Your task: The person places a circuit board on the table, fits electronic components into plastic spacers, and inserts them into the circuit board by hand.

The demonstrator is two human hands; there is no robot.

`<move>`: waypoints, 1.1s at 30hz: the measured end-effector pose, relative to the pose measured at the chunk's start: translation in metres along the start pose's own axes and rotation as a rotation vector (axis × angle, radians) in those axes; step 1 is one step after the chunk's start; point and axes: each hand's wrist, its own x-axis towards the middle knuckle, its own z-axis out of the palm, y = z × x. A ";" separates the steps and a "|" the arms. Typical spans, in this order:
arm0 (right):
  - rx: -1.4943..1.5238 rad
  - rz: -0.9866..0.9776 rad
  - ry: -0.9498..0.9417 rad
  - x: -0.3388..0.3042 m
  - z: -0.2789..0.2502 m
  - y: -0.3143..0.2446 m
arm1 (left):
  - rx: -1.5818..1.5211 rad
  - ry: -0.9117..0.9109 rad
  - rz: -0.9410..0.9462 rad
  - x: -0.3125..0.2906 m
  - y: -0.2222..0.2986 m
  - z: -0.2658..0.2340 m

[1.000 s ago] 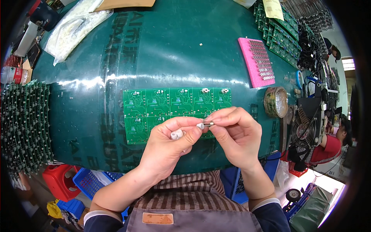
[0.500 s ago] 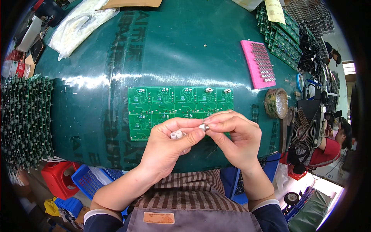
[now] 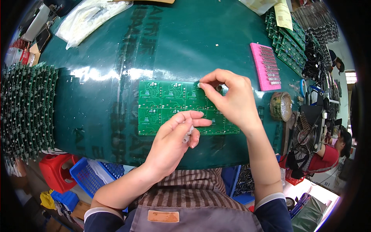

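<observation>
The left hand is curling around small white parts at the near edge of the green circuit board panel. The panel is lying flat on the dark green surface. Farther out, the right hand is pinching a small component against the panel's far edge.

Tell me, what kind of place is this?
Probably an electronics assembly workshop. A green circuit board panel lies on the green work table, many more boards are stacked in a rack at the left, and a pink tray of small parts sits nearby.
</observation>
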 end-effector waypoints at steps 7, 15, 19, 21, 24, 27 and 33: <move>-0.023 0.087 -0.120 0.011 -0.001 -0.003 | 0.118 -0.008 -0.012 0.000 0.001 -0.003; -0.025 0.083 -0.067 0.006 0.002 -0.001 | 0.152 -0.042 -0.019 0.000 0.003 -0.004; -0.044 0.030 -0.013 -0.001 0.007 0.000 | 0.157 -0.029 -0.042 -0.001 0.006 -0.002; -0.041 0.017 0.013 -0.003 0.010 0.002 | 0.161 -0.018 -0.052 -0.002 0.007 -0.001; -0.035 -0.010 0.060 -0.005 0.013 0.004 | 0.159 -0.011 -0.062 -0.002 0.007 -0.002; -0.029 -0.038 0.081 -0.006 0.015 0.006 | 0.145 -0.015 -0.063 -0.001 0.007 -0.003; -0.017 -0.059 0.166 -0.010 0.023 0.010 | 0.154 -0.023 -0.053 0.000 0.007 0.000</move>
